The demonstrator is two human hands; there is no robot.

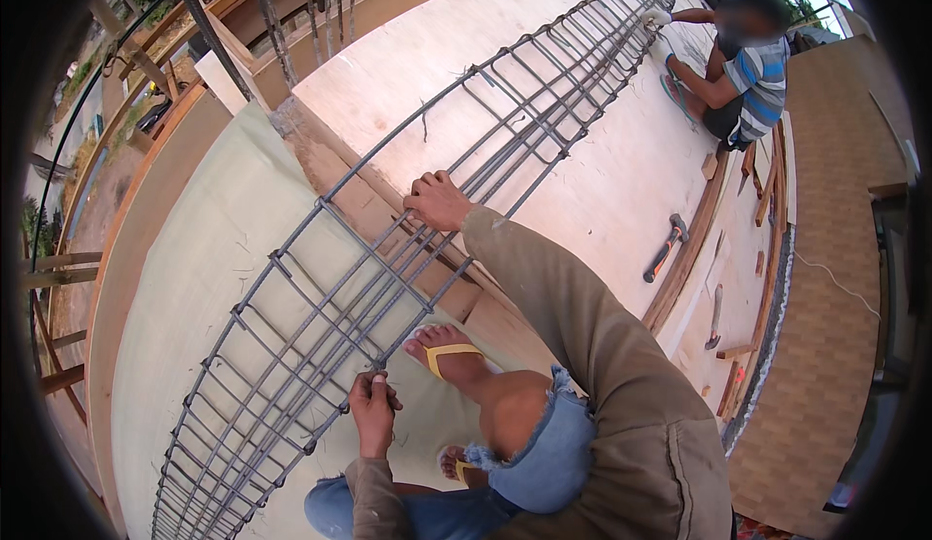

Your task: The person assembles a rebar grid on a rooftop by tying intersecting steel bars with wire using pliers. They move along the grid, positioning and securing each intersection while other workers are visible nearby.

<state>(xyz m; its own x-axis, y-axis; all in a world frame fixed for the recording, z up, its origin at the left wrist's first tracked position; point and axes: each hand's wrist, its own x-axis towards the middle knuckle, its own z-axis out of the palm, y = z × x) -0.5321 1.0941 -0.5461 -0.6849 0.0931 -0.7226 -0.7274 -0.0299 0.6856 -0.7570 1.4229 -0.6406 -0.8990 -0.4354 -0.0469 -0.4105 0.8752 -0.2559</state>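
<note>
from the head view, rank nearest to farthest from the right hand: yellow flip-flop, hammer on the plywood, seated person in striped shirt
1. Yellow flip-flop, just below the right hand.
2. Red-handled hammer, to the right on the plywood.
3. Seated person in striped shirt, far end, upper right.

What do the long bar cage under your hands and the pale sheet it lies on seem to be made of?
The long grey bar cage looks like ribbed steel rebar, dull and unpainted, with rusty-brown patches; the right hand grips one bar and the left hand pinches a joint. The pale flat sheet looks like raw plywood: faint grain, no coating visible.
</note>
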